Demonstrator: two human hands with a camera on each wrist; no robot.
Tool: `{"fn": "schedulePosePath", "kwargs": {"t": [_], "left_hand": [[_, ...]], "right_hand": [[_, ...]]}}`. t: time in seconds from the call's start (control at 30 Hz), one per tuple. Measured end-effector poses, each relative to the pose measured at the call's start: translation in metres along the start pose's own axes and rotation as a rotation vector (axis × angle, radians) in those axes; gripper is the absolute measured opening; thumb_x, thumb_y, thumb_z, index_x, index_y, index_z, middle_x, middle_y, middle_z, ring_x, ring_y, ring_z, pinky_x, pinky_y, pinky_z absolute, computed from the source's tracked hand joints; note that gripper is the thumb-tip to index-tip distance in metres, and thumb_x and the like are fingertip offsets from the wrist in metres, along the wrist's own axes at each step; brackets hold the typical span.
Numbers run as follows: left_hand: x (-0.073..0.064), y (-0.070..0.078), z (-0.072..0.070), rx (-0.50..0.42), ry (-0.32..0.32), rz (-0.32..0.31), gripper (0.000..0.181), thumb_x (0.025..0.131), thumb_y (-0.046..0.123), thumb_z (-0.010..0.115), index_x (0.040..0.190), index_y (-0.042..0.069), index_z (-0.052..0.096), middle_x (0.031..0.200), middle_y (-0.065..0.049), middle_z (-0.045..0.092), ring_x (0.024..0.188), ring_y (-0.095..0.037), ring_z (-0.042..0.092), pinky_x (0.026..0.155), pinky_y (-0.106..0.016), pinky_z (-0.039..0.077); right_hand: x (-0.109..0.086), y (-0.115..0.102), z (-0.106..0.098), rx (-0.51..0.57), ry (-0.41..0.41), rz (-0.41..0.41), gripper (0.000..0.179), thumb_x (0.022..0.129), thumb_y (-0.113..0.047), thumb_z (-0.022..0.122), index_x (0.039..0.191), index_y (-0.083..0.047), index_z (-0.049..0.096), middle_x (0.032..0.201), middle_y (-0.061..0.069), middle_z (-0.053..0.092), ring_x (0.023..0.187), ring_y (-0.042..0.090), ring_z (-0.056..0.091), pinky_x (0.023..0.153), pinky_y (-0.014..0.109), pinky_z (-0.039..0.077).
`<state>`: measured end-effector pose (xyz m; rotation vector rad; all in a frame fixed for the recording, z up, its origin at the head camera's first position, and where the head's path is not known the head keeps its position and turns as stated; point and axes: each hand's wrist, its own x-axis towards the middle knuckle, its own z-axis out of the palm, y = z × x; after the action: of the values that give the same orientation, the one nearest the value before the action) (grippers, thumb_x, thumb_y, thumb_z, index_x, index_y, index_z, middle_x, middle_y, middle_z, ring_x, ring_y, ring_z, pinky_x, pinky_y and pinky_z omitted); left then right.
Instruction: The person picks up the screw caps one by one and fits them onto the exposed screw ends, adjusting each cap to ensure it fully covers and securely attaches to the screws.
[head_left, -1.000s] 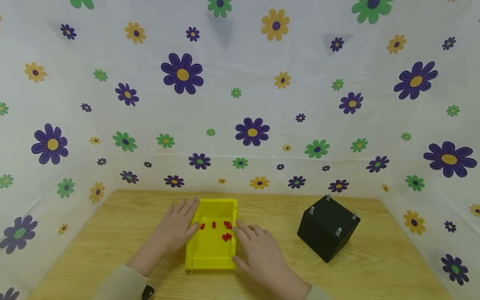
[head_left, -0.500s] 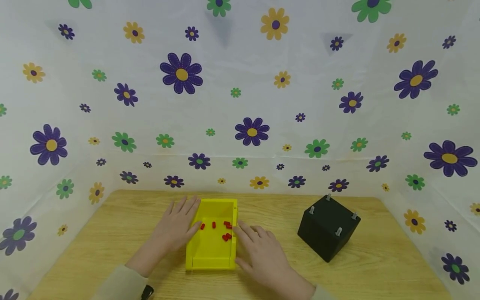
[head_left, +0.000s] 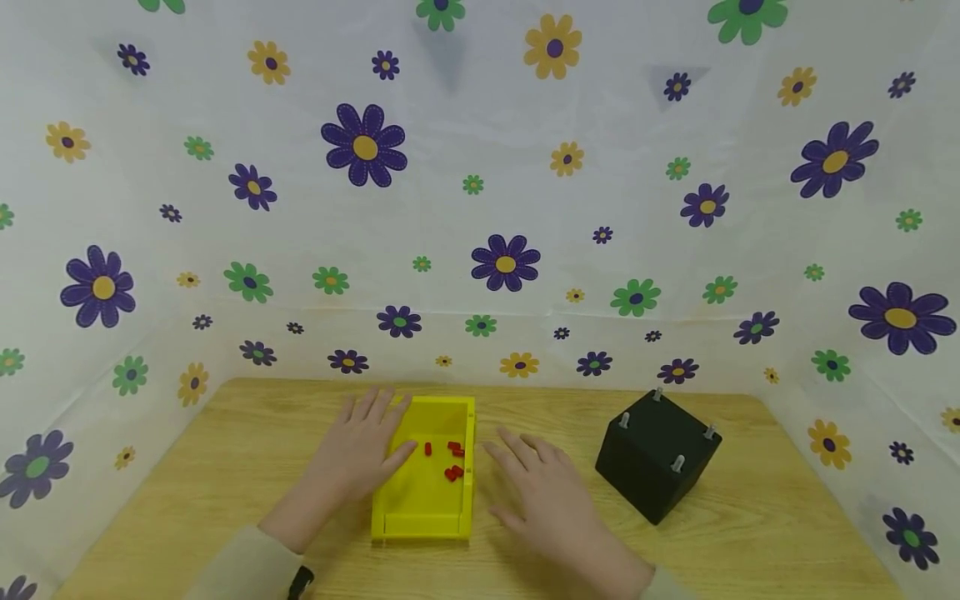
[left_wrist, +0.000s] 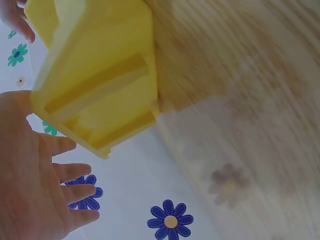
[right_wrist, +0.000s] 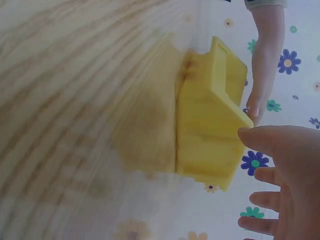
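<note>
Flanking bin (head_left: pixel 423 497): left hand (head_left: pixel 358 454), right hand (head_left: pixel 546 493)

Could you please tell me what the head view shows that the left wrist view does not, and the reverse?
Only the head view: the black block with its grey pegs, and the red pieces inside the yellow bin.
Only the left wrist view: the bin's ledged outer wall beside the left hand.
Both: bin, left hand, right hand, wooden table and flowered cloth.

"What's behind the counter (head_left: pixel 765 483)?"
"White sheeting (head_left: pixel 442 217) on three sides, printed with purple, yellow and green flowers (head_left: pixel 365 148)."
"And the counter itself?"
"Pale wood grain, under soft light."
</note>
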<state>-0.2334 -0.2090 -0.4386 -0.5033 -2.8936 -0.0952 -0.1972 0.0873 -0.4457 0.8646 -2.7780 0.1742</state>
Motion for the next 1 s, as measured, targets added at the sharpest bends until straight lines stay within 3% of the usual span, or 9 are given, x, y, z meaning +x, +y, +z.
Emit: {"fn": "schedulePosePath", "kwargs": {"t": [0.37,1.0], "left_hand": [[0.004,0.015,-0.002,0.008,-0.027,0.037,0.069,0.107,0.051,0.054,0.161,0.009,0.045,0.168,-0.024,0.038,0.156,-0.048,0.035,0.127,-0.068,0.028],[0.018,0.042,-0.007,-0.049,-0.008,0.129,0.065,0.108,0.051,0.053,0.159,0.012,0.048,0.168,-0.023,0.039,0.157,-0.048,0.033,0.128,-0.068,0.026]], "right_hand": [[-0.004,0.013,-0.013,0.051,0.05,0.07,0.076,0.092,-0.044,0.082,0.157,-0.023,0.049,0.166,0.006,0.047,0.142,0.034,0.055,0.116,0.057,0.049],[-0.01,0.047,-0.032,-0.015,0.101,0.171,0.079,0.091,-0.047,0.082,0.158,-0.021,0.049,0.163,0.007,0.051,0.142,0.035,0.055,0.116,0.057,0.049]]}}
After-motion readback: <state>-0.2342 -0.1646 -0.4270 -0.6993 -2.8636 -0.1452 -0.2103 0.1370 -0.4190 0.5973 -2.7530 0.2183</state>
